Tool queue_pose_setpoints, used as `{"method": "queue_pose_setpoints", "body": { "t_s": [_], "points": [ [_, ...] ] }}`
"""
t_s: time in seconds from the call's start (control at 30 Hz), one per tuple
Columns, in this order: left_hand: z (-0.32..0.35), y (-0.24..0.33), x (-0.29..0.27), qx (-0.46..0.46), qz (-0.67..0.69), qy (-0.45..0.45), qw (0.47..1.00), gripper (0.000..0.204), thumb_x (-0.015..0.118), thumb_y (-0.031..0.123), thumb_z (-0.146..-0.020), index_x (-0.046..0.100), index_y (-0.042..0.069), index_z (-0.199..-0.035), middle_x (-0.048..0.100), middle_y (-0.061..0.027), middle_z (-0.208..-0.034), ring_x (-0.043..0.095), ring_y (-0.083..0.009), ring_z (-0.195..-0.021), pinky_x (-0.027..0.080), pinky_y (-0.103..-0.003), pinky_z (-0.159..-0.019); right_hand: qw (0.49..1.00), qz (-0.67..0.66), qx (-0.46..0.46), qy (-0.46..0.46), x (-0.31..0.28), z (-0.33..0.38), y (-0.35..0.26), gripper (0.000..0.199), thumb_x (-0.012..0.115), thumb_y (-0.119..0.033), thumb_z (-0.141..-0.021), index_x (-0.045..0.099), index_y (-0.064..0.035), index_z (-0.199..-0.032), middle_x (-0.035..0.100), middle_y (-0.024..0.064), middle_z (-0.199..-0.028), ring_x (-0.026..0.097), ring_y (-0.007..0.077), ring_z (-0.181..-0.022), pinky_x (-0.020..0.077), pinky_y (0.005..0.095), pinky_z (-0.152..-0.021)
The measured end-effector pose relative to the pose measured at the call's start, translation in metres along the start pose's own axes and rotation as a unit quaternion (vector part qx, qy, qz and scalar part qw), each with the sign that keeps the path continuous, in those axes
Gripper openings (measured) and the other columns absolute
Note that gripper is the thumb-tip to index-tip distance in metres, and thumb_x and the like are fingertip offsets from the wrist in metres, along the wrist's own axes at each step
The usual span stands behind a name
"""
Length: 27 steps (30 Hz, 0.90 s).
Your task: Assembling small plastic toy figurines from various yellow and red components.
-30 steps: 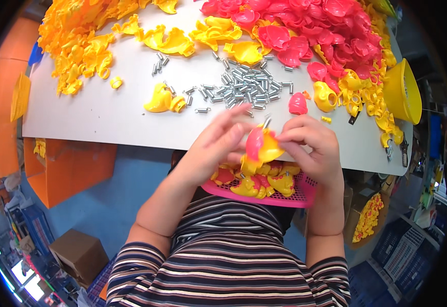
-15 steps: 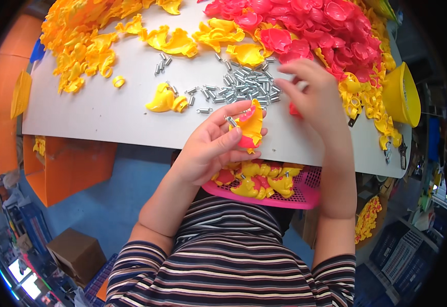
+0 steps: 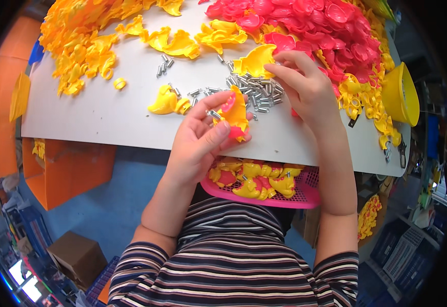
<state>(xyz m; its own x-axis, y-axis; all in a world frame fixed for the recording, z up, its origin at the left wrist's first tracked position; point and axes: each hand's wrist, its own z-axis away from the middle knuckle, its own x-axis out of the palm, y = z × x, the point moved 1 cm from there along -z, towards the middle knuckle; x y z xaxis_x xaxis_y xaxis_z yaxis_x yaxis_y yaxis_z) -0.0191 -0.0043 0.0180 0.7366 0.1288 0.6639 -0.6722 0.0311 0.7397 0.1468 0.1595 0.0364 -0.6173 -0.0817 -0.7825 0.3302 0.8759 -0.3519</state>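
My left hand (image 3: 195, 146) is closed on a yellow plastic shell half (image 3: 240, 116) with pink parts set in it, its hollow side turned up. A small metal spring (image 3: 214, 114) sticks out of that half by my thumb. Between the fingertips of my right hand (image 3: 310, 89) is another yellow shell half (image 3: 258, 59), curved and hollow. It is over the pile of metal springs (image 3: 267, 93) in the middle of the table. A yellow shell piece with a ring-like end (image 3: 164, 100) lies to the left of that pile.
Yellow shells (image 3: 80, 30) heap at the far left of the table (image 3: 90, 110), pink shells (image 3: 305, 20) at the far right. Yellow rings (image 3: 354, 97) lie beside a yellow tub (image 3: 405, 94). A pink basket (image 3: 305, 202) of yellow-and-pink pieces is at my waist; an orange bin (image 3: 70, 174) stands left.
My right hand has picked up a yellow shell half from the far side of the springs. My left hand has shifted a little left with its shell half.
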Motion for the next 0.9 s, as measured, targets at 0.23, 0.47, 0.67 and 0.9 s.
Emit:
{"method": "queue_pose_setpoints", "body": {
  "t_s": [0.23, 0.47, 0.67, 0.9],
  "points": [
    [-0.009, 0.016, 0.005, 0.085, -0.013, 0.055, 0.995, 0.056, 0.064, 0.007, -0.092, 0.037, -0.003, -0.140, 0.052, -0.0165, -0.134, 0.058, -0.0244, -0.119, 0.053, -0.037, -0.098, 0.999, -0.051, -0.014, -0.010, -0.023, 0.021, -0.013, 0.026, 0.070, 0.006, -0.079, 0.070, -0.0029, -0.103, 0.066, 0.0123, -0.107, 0.068, 0.0252, -0.091, 0.0560, 0.0308, -0.073],
    [-0.011, 0.014, 0.017, 0.062, -0.107, -0.003, 0.992, 0.060, 0.068, 0.019, -0.090, 0.040, -0.003, -0.139, 0.048, -0.0219, -0.139, 0.058, -0.0309, -0.120, 0.052, -0.048, -0.097, 0.924, -0.358, 0.133, -0.032, -0.016, 0.049, -0.027, 0.037, 0.064, 0.009, -0.082, 0.064, -0.0045, -0.116, 0.065, 0.0143, -0.116, 0.067, 0.0212, -0.096, 0.0544, 0.0267, -0.075],
    [-0.008, -0.002, 0.029, 0.010, -0.025, -0.017, 0.999, 0.060, 0.072, 0.019, -0.087, 0.044, -0.003, -0.135, 0.053, -0.0160, -0.131, 0.060, -0.0289, -0.117, 0.054, -0.046, -0.096, 0.684, -0.691, 0.228, 0.054, 0.008, 0.077, -0.035, 0.053, 0.045, -0.020, -0.104, 0.027, -0.0042, -0.152, 0.056, 0.0135, -0.132, 0.066, 0.0179, -0.095, 0.0536, 0.0240, -0.063],
    [-0.005, -0.009, 0.036, -0.019, -0.012, -0.028, 0.999, 0.055, 0.072, 0.013, -0.087, 0.045, -0.002, -0.133, 0.053, -0.0161, -0.130, 0.059, -0.0248, -0.117, 0.054, -0.040, -0.095, 0.715, -0.632, 0.295, 0.044, -0.001, 0.079, -0.042, 0.090, 0.056, -0.058, -0.091, 0.027, 0.0042, -0.149, 0.063, 0.0097, -0.118, 0.065, 0.0131, -0.085, 0.0510, 0.0228, -0.056]
  ]
}}
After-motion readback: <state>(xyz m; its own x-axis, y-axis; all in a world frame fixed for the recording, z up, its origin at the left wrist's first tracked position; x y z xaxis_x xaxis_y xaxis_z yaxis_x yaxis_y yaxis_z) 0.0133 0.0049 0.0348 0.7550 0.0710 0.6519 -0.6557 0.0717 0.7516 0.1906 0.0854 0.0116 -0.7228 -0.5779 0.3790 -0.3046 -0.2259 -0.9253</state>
